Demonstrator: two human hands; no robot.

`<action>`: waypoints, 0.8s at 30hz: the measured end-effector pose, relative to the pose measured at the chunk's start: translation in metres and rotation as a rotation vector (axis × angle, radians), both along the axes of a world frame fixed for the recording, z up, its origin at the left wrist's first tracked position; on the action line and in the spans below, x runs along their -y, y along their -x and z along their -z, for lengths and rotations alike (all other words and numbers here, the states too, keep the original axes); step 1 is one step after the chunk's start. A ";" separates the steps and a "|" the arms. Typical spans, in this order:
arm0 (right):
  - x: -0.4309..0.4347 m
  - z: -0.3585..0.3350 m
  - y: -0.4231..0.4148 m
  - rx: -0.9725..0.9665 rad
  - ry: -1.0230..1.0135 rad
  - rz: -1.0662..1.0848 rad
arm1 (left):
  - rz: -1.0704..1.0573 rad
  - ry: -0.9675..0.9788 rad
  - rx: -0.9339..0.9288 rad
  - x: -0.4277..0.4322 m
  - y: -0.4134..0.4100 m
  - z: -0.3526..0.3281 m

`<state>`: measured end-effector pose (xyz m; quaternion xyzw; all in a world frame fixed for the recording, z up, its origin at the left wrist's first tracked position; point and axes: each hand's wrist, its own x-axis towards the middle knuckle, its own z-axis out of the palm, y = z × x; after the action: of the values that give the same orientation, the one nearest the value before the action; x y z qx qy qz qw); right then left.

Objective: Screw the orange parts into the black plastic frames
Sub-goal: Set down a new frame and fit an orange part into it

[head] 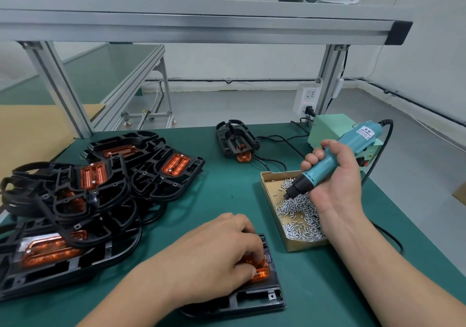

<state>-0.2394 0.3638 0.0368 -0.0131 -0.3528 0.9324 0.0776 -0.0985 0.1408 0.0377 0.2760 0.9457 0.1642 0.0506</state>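
Left grip (219, 248): fingers curled on the orange part (261, 272), which sits in the black frame (252, 300) on the near surface (227, 188).
Right grip (335, 178): wrapped round the screwdriver (363, 137), tip at the screws (300, 213).
Risk: the part could shift off its holes, and the screw could drop or go in crooked.

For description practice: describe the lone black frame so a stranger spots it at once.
Find the green workbench top. Near its far edge, left of the pale green box, lies a black plastic frame. Unlike the heaped frames, it sits alone.
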 end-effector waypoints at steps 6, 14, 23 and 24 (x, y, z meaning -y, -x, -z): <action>0.000 0.001 0.002 0.004 -0.002 0.002 | 0.002 -0.004 -0.020 -0.001 -0.001 0.000; -0.001 0.002 0.002 0.008 0.001 0.002 | 0.005 -0.013 -0.012 -0.001 -0.001 -0.001; -0.001 0.000 0.000 0.015 0.004 0.009 | 0.017 -0.043 0.004 -0.002 0.000 -0.001; -0.001 0.000 0.000 0.016 0.004 0.010 | 0.014 -0.050 0.015 -0.001 0.001 -0.001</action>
<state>-0.2393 0.3646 0.0366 -0.0223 -0.3513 0.9326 0.0793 -0.0991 0.1418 0.0383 0.2828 0.9389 0.1894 0.0519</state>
